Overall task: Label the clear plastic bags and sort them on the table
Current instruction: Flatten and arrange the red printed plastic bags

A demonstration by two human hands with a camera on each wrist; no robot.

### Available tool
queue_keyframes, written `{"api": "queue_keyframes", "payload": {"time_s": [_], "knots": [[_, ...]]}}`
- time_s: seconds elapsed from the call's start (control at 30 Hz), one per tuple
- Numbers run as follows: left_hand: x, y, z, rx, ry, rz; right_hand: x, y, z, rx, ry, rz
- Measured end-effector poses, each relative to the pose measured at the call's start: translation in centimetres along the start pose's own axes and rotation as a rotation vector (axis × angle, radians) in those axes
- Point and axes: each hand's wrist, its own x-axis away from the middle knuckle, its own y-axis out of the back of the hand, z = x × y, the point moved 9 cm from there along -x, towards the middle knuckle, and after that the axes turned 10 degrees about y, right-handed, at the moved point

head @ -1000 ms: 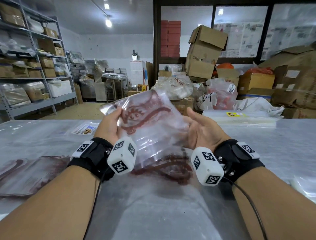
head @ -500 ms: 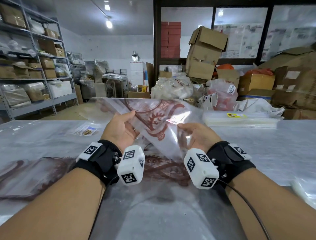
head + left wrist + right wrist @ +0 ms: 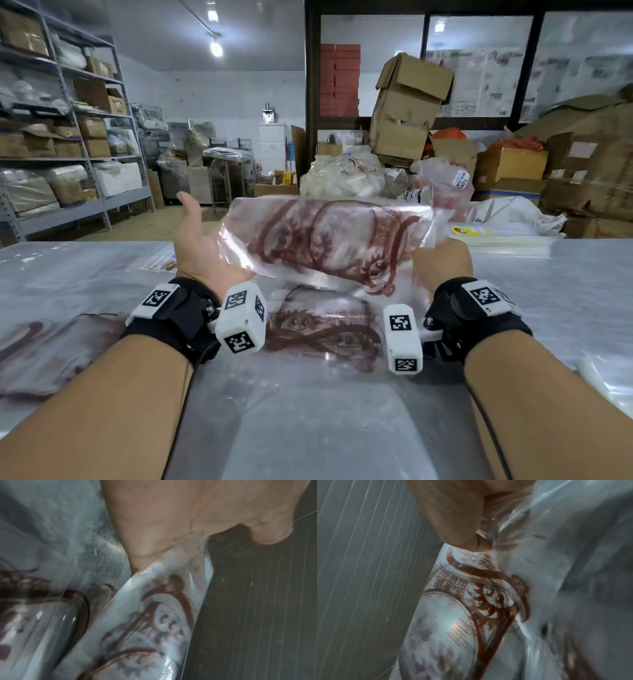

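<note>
I hold a clear plastic bag (image 3: 329, 240) with a red-brown print level above the table (image 3: 308, 428). My left hand (image 3: 202, 246) lies palm up under its left end; the thumb stands apart and the fingers are hidden behind the film. In the left wrist view the bag (image 3: 154, 615) rests over the fingers and the thumb (image 3: 269, 534) is free. My right hand (image 3: 442, 260) grips the bag's right end. In the right wrist view its thumb (image 3: 462, 534) pinches the film (image 3: 471, 601). A second printed bag (image 3: 325, 332) lies flat on the table below.
A pile of printed bags (image 3: 44, 346) lies at the table's left edge. A label sheet (image 3: 161, 260) sits far left. A stack of clear bags (image 3: 510, 240) with a yellow label lies at the back right, and another clear bag (image 3: 609, 377) at the right edge. Boxes and shelves stand beyond.
The bag has been turned and spread out level between my hands. My left thumb has come off the bag and the hand has opened. My hands have moved apart.
</note>
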Motion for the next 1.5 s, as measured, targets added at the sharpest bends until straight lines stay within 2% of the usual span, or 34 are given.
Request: {"api": "queue_keyframes", "payload": {"time_s": [0.1, 0.2, 0.27, 0.43, 0.53, 0.63, 0.7, 0.9, 0.97, 1.13, 1.33, 1.5], "knots": [[0.2, -0.8, 1.3, -0.326, 0.154, 0.117, -0.4, 0.6, -0.5, 0.034, -0.013, -0.042], [0.3, -0.5, 1.8, -0.625, 0.155, 0.053, -0.5, 0.9, -0.6, 0.001, -0.011, -0.063], [0.0, 0.0, 2.0, -0.692, 0.119, -0.033, -0.7, 1.0, -0.1, -0.012, 0.038, -0.070], [-0.3, 1.7, 0.7, -0.635, 0.018, -0.230, -0.5, 0.5, 1.2, -0.102, 0.120, -0.071], [-0.2, 2.1, -0.3, -0.696, -0.049, -0.293, -0.1, 0.1, 2.4, -0.133, 0.232, -0.067], [-0.3, 2.2, 0.8, -0.681, 0.067, -0.246, 0.3, 0.2, 2.8, -0.151, 0.290, -0.073], [-0.2, 1.7, 1.6, -0.665, 0.129, -0.194, 0.1, 0.3, 2.2, -0.172, 0.259, -0.092], [-0.4, 1.2, 2.4, -0.680, 0.166, -0.132, -0.4, 0.5, 1.2, -0.341, 0.212, -0.119], [-0.5, 1.5, 2.1, -0.666, 0.144, -0.148, -0.4, 0.3, 1.2, -0.364, 0.206, -0.111], [-0.2, 1.9, 0.0, -0.579, -0.022, -0.261, -0.3, 0.3, 1.8, -0.350, 0.253, -0.089], [-0.3, 2.3, -0.9, -0.541, -0.108, -0.321, -0.6, -0.1, 1.9, -0.364, 0.252, -0.069], [-0.6, 1.2, 0.0, -0.588, -0.035, -0.208, -0.3, -0.4, 1.9, -0.396, 0.236, -0.062]]}}
